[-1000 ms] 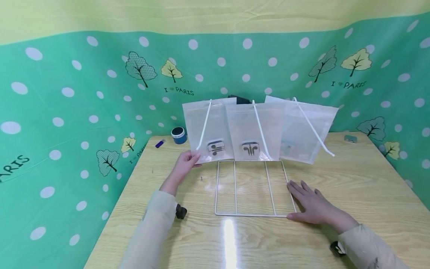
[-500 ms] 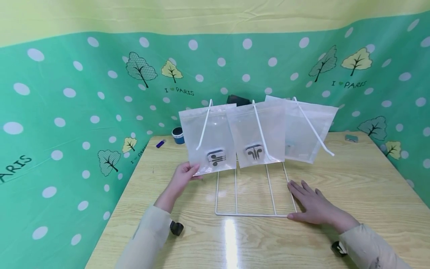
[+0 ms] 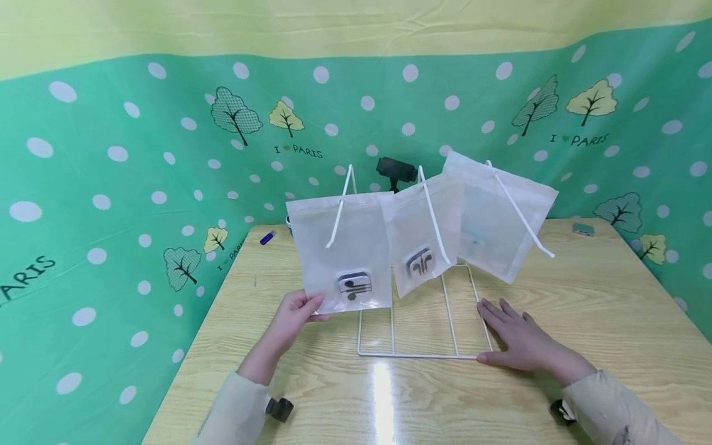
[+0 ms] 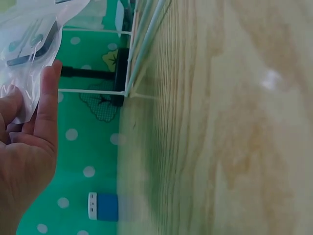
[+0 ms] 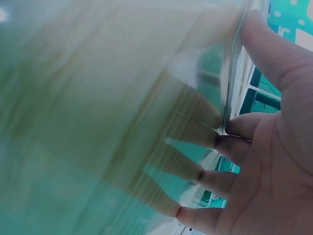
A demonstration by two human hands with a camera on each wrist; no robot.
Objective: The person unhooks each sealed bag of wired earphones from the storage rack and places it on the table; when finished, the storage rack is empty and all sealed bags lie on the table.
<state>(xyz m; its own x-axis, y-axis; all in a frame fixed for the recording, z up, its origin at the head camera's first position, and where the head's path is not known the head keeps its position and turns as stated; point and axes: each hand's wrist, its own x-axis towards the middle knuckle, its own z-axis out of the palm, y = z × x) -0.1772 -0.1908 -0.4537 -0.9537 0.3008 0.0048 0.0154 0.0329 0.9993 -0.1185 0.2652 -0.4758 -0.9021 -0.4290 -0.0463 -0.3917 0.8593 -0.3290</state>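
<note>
A white wire rack [image 3: 423, 356] stands on the table, with three prongs angling up and forward. My left hand [image 3: 295, 316] pinches the lower left corner of a frosted zip bag [image 3: 334, 238] between thumb and fingers. Earphones in a clear case [image 3: 355, 285] lie in its lower part, and the left prong runs through near its top. The middle bag [image 3: 419, 216], also with earphones, hangs tilted on its prong. Another frosted bag [image 3: 506, 207] hangs tilted at the right. My right hand [image 3: 517, 339] rests with fingers spread on the rack base's right side.
At the back left lies a small purple stick [image 3: 267, 237]; a blue and white cylinder [image 4: 106, 207] stands nearby, mostly behind the left bag. A small green object [image 3: 583, 229] lies back right. A black device on a stand [image 3: 397, 169] is behind the rack, before a green dotted curtain [image 3: 167, 142].
My left hand has drawn the left bag down and toward me along its prong. The middle bag has swung into a tilt and the right bag tilts more. My right hand stays put.
</note>
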